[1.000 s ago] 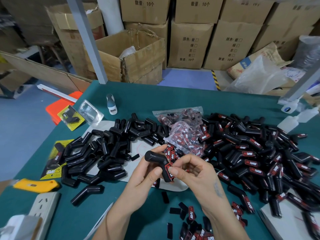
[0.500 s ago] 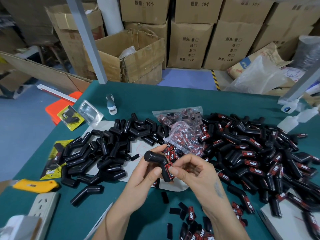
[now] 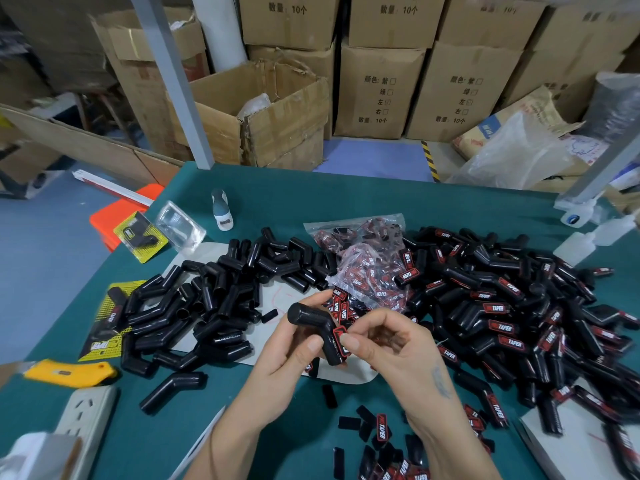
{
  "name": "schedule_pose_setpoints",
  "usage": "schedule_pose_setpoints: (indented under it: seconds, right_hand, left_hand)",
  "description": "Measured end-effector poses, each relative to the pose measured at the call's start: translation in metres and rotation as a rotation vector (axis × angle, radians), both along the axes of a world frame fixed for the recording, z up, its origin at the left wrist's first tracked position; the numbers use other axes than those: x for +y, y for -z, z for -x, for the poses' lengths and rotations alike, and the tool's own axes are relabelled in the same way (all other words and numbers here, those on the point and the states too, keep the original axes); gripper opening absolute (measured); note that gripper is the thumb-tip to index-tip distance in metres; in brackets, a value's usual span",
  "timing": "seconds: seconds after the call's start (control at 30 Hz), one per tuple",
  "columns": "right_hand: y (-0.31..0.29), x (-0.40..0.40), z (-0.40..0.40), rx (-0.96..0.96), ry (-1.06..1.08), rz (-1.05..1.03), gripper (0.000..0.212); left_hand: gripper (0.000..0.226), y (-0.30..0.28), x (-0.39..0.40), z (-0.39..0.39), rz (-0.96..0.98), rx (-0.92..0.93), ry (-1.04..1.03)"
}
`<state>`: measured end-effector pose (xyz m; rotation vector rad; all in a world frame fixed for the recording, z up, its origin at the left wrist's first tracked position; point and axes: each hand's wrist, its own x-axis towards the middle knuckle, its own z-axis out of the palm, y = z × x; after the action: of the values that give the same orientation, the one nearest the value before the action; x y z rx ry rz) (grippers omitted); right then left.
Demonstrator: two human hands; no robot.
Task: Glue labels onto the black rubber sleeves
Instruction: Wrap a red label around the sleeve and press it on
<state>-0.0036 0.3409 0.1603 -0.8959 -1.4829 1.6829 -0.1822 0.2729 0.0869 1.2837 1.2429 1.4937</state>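
A: While the left hand (image 3: 294, 344) wraps its fingers and thumb round the bent black rubber sleeve (image 3: 320, 332), why is it held up above the worktop (image 3: 346, 188) and not laid flat?

B: I judge it gives the other hand a firm, angled face to press on. The right hand (image 3: 391, 344) curls in, its thumb and forefinger pinching the red-and-black label (image 3: 341, 339) against the sleeve's lower leg.

A: So the label is already touching the rubber?

B: It looks seated, or nearly so; whether the glue has taken I cannot tell.

A: And the two heaps?

B: Sorting, I think. The plain sleeves (image 3: 214, 299) lie towards the left edge, the labelled sleeves (image 3: 519, 306) spread towards the right edge, so a finished piece likely goes right.

A: The bag of labels (image 3: 367, 265)?

B: Between the heaps, just beyond the hands, easy to reach. More loose labels (image 3: 381, 441) lie by the near edge under the right wrist.

A: The glue?

B: White bottles (image 3: 585, 240) stand near the far right corner; which one is in use I cannot say.
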Motion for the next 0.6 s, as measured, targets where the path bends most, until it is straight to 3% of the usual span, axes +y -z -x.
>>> schedule_pose_setpoints:
  seconds: [0.6]
  right_hand:
    - [0.0011,-0.0016,0.0042,-0.007,0.019,0.010,0.012]
  left_hand:
    - [0.054,-0.0018,0.0000,-0.0014,0.005,0.025,-0.022]
